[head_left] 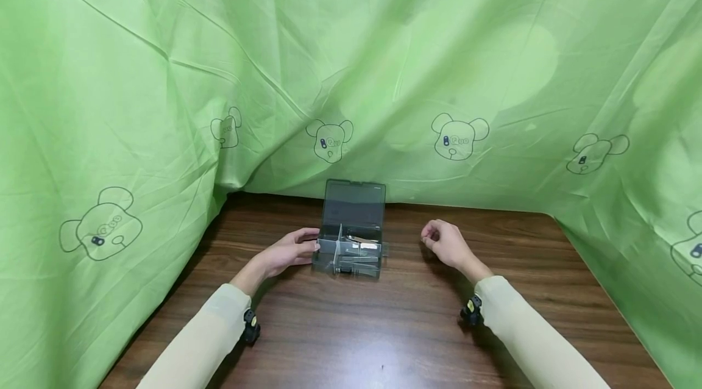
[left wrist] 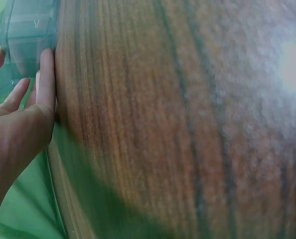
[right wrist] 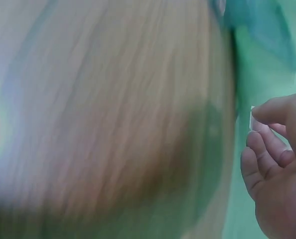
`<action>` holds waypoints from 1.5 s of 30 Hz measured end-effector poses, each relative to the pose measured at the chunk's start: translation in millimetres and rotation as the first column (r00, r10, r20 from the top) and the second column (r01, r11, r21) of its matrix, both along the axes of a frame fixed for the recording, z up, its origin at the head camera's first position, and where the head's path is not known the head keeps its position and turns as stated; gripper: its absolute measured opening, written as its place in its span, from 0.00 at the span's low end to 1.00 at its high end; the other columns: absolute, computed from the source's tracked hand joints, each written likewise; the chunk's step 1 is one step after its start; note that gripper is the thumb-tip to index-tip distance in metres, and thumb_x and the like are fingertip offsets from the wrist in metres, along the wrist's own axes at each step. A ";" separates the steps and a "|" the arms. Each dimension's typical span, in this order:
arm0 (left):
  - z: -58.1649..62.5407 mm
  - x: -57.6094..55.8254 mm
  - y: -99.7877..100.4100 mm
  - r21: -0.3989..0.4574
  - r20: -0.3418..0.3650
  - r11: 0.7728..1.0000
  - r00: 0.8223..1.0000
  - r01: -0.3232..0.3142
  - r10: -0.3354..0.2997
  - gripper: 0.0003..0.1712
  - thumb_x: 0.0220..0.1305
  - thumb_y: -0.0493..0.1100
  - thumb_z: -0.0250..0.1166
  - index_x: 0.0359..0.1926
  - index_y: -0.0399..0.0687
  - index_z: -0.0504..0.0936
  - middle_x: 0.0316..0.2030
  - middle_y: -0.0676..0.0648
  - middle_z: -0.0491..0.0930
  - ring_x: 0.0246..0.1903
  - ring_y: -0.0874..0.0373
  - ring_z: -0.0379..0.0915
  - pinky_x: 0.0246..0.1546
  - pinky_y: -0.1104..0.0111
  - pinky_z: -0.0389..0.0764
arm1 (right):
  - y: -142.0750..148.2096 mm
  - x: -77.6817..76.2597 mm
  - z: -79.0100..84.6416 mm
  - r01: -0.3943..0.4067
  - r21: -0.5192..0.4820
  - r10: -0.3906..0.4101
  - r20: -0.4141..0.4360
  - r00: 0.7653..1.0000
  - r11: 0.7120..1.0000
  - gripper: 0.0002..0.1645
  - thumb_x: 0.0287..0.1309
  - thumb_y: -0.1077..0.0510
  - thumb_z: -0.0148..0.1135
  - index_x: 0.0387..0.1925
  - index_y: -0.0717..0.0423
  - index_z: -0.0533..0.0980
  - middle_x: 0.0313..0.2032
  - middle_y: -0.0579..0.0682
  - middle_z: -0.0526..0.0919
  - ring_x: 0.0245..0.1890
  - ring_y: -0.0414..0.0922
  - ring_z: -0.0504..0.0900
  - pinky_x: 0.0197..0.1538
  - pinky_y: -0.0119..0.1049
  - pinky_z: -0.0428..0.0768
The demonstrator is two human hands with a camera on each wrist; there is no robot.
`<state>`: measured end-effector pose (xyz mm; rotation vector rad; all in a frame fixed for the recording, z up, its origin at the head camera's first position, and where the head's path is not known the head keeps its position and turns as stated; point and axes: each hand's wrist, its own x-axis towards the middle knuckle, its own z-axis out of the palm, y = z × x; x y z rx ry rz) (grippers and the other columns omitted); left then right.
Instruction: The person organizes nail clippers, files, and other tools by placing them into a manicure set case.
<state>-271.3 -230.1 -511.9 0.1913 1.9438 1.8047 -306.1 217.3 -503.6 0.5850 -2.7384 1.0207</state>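
A see-through grey compartment box stands on the wooden table, its lid raised at the back. Upright dividers split its inside. A shiny metal item and small white pieces lie in the right-hand compartments; their kind is too small to tell. My left hand holds the box's left side, with fingers spread along its wall, also seen in the left wrist view. To the right of the box, my right hand is above the table. Its fingertips pinch a small thin white-edged piece.
The brown wooden table reaches back to a green patterned curtain, which also hangs along both sides. Black wrist cameras sit on both sleeves. A bright light reflection lies on the table's front part.
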 end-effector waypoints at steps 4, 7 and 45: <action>0.0 0.2 -0.2 0.000 -0.004 1.000 1.000 0.006 -0.006 0.40 0.79 0.44 0.63 0.82 0.42 0.56 0.71 0.33 0.66 0.70 0.39 0.69 0.71 0.48 0.73 | -30.7 5.1 13.7 -0.054 -0.054 0.051 -0.047 0.998 0.997 0.09 0.59 0.69 0.72 0.34 0.54 0.81 0.34 0.46 0.82 0.36 0.43 0.81 0.41 0.37 0.82; -0.5 -0.6 -0.7 0.000 -0.005 1.000 1.000 0.006 -0.006 0.40 0.79 0.44 0.63 0.82 0.41 0.55 0.71 0.34 0.67 0.70 0.39 0.69 0.71 0.48 0.73 | -52.5 8.5 20.9 -0.102 -0.084 0.096 -0.068 0.993 0.991 0.09 0.59 0.70 0.72 0.34 0.54 0.82 0.34 0.45 0.82 0.36 0.43 0.81 0.41 0.37 0.82; -0.6 -1.8 -2.7 0.014 -0.011 0.999 0.999 0.041 -0.041 0.37 0.82 0.43 0.58 0.82 0.39 0.53 0.73 0.32 0.66 0.72 0.38 0.67 0.73 0.45 0.69 | -215.0 33.9 24.3 -0.315 -0.044 0.314 -0.035 0.949 0.948 0.10 0.63 0.67 0.72 0.32 0.49 0.81 0.32 0.42 0.78 0.33 0.37 0.78 0.38 0.29 0.80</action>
